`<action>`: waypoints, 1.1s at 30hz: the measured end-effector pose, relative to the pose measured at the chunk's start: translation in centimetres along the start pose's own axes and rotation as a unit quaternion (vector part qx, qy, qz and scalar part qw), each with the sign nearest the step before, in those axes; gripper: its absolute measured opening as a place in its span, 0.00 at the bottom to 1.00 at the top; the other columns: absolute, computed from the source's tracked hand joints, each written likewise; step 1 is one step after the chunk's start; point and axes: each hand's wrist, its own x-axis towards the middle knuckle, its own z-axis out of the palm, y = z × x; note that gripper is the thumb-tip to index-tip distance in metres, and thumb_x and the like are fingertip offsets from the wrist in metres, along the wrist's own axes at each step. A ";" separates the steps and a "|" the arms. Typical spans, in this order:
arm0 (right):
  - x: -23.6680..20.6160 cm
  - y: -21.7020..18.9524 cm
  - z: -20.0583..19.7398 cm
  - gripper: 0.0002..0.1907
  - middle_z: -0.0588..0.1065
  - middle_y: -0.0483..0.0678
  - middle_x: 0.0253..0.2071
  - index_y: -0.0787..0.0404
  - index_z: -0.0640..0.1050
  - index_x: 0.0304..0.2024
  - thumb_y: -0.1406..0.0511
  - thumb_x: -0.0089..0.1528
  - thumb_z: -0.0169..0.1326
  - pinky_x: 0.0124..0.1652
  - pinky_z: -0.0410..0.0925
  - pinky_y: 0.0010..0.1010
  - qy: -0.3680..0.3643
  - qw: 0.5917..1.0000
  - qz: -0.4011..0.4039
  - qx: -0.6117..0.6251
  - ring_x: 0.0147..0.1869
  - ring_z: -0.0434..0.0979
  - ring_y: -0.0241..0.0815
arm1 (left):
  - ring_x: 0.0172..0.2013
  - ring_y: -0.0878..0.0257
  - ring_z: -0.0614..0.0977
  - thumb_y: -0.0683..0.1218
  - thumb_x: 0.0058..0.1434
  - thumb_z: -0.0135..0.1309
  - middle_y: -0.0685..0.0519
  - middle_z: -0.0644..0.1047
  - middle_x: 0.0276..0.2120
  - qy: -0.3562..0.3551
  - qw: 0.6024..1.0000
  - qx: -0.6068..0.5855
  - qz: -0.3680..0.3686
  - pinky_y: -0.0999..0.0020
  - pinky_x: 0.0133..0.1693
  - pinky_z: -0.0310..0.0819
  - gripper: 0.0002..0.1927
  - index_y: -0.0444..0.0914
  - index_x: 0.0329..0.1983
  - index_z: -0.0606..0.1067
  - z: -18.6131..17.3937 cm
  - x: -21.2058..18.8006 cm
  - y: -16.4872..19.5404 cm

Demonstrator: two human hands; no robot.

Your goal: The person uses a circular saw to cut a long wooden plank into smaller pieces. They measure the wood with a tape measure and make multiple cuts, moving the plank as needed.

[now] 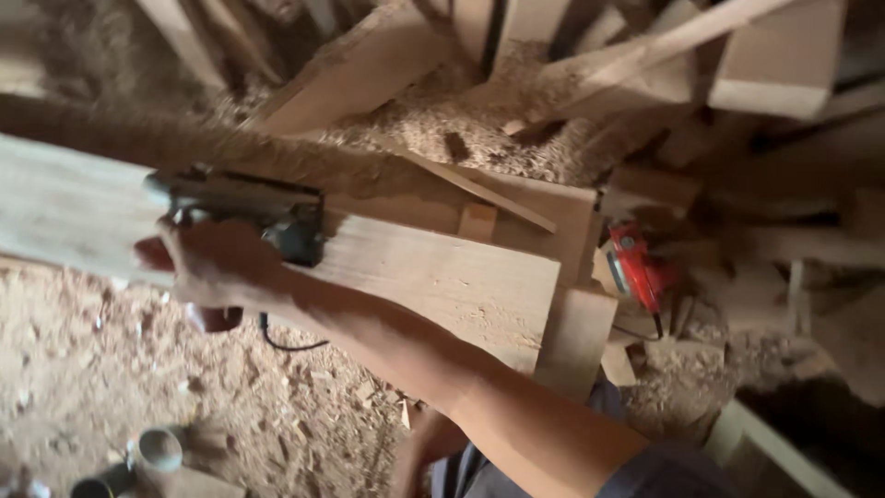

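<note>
One hand [217,267] in clear view, fingers wrapped tight around the handle of one dark power planer [253,207] resting on one wide pale plank [433,277]. A second hand [415,456] blurred at bottom, grip impossible to tell. One red power tool [636,267] among scrap wood. Two small cylinders [159,449] on sawdust; contents unclear.

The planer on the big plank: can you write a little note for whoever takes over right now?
Right hand grips the dark electric planer, which sits on the wide pale plank; its black cord hangs below. Left hand is low by the body, blurred, so its hold is unclear. Red power tool lies among offcuts to the right. Shavings cover the floor. How much of the plank is planed can't be judged.
</note>
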 end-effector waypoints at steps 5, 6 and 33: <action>-0.4 0.3 0.9 0.20 0.78 0.55 0.31 0.60 0.71 0.55 0.61 0.62 0.51 0.19 0.71 0.36 0.007 0.998 -0.032 -0.044 0.20 0.80 0.41 | 0.51 0.54 0.80 0.46 0.58 0.47 0.44 0.81 0.42 0.351 0.934 0.046 -0.042 0.61 0.60 0.64 0.13 0.32 0.28 0.77 -21.2 -10.7 9.8; -0.4 0.4 1.4 0.19 0.77 0.55 0.30 0.58 0.71 0.55 0.62 0.62 0.50 0.18 0.71 0.37 0.012 0.998 -0.038 -0.042 0.19 0.80 0.42 | 0.50 0.55 0.79 0.44 0.59 0.51 0.46 0.80 0.45 0.512 0.857 0.014 -0.054 0.58 0.57 0.69 0.07 0.36 0.34 0.76 -24.5 -10.3 12.7; -0.7 -0.4 5.5 0.23 0.81 0.54 0.31 0.55 0.78 0.54 0.64 0.55 0.54 0.22 0.71 0.38 0.262 0.938 -0.168 -0.155 0.21 0.78 0.45 | 0.47 0.52 0.84 0.39 0.41 0.66 0.43 0.83 0.47 0.087 0.749 0.656 0.048 0.56 0.52 0.78 0.37 0.46 0.60 0.79 -39.0 5.6 26.1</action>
